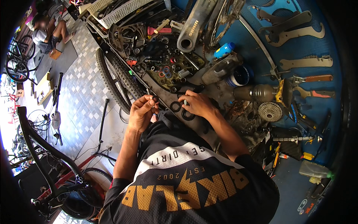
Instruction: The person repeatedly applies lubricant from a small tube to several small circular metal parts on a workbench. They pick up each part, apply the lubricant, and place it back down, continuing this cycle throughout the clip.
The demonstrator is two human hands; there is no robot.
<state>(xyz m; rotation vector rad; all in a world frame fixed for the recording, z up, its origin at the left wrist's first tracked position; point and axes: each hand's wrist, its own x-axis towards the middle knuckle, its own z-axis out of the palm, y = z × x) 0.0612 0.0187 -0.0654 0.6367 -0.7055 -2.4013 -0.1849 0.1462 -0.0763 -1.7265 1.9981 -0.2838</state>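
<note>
A small dark ring [155,98] is being pinched, raised, in the left grip [141,113]! Two black rings [171,108] are lying flat, side by side, near the right grip [199,104], where a small pale piece [185,102] is showing at the fingers, too tiny to identify.

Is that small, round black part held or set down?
Held: the left hand pinches the small, round black part between thumb and fingers.
</note>
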